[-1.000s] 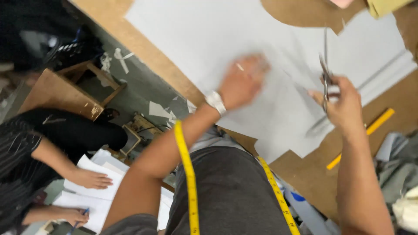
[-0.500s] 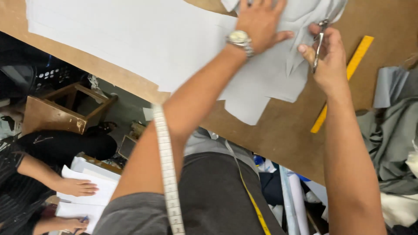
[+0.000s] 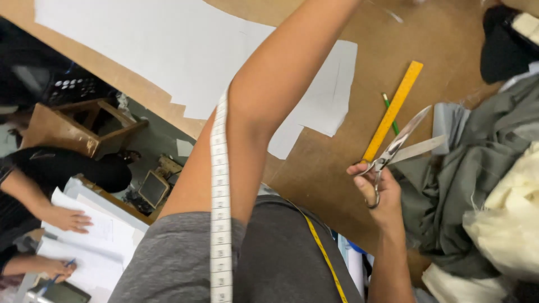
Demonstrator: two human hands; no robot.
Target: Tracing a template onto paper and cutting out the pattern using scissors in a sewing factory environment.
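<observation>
My right hand (image 3: pixel 377 189) grips a pair of metal scissors (image 3: pixel 401 145) by the handles, blades spread apart and pointing up right, over the brown table (image 3: pixel 314 168). A yellow ruler (image 3: pixel 393 110) and a green pencil (image 3: pixel 389 112) lie just beyond the scissors. My left arm (image 3: pixel 269 106) stretches up across large white paper sheets (image 3: pixel 179 50); the left hand itself is out of the picture past the top edge. A measuring tape (image 3: pixel 220 213) hangs around my neck.
Grey cloth (image 3: pixel 483 168) and cream cloth (image 3: pixel 505 224) pile at the right, with a dark object (image 3: pixel 502 45) at the top right. At lower left another person's hands (image 3: pixel 70 219) rest on white papers (image 3: pixel 95 247), near a wooden stool (image 3: pixel 78 129).
My right hand has pulled the scissors away from the white paper, toward the table's near edge, and the blades now stand apart. My left hand reached farther up and left the picture.
</observation>
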